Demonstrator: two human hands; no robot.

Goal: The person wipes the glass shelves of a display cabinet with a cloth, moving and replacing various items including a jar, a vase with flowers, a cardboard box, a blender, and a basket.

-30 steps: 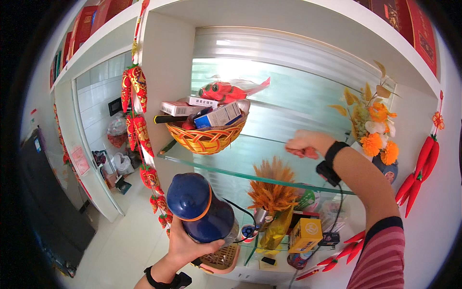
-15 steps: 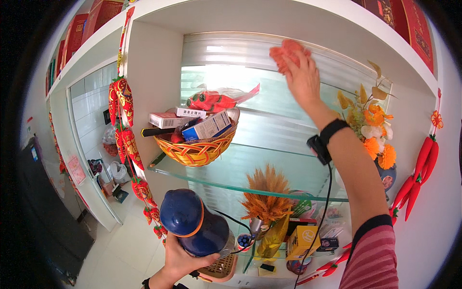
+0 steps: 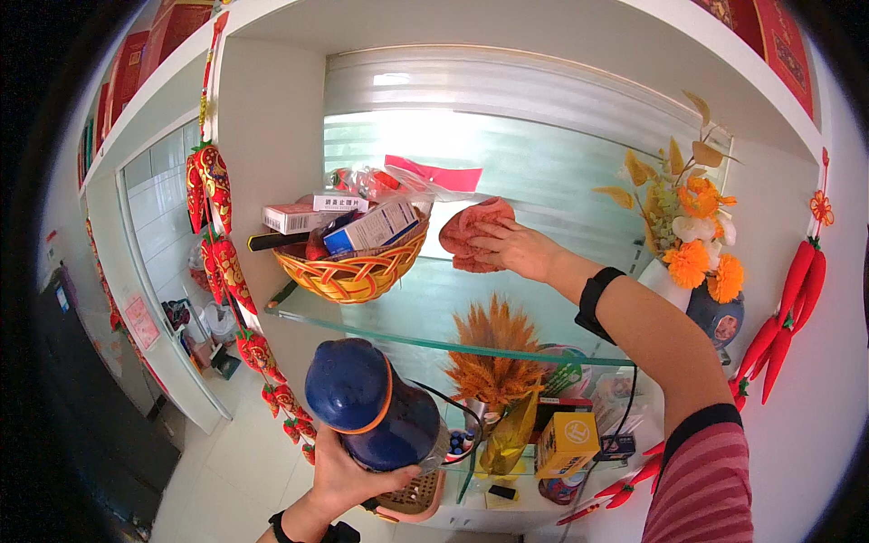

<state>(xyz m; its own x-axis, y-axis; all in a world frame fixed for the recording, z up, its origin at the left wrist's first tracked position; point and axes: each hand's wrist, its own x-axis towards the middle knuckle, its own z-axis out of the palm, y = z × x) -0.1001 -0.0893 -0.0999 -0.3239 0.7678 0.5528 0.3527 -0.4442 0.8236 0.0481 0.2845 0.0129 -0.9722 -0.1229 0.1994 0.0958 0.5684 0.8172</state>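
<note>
My right hand (image 3: 520, 249) is closed over a salmon-pink cloth (image 3: 472, 233), pressing it down over the upper glass shelf (image 3: 534, 303), just right of a woven basket (image 3: 355, 273). That orange-yellow basket holds small boxes (image 3: 373, 226) and a dark, slim object. A red item in clear plastic wrap (image 3: 376, 181) lies behind it. Low in front of the shelf, my left hand (image 3: 348, 484) grips a dark blue bottle (image 3: 385, 407) with a rounded top and an orange line around it. The bottle is tilted, and its base is partly hidden.
A vase of orange and white artificial flowers (image 3: 695, 240) stands at the shelf's right. Below are dried wheat stalks (image 3: 496, 348), a yellow box (image 3: 568, 443) and a pink plastic basket (image 3: 425, 507). Red pepper strings (image 3: 217, 185) hang on the left upright; more peppers (image 3: 792, 299) hang right.
My right hand has come down and left with the cloth, from the upper back panel to beside the basket. My left hand still holds the bottle in nearly the same place.
</note>
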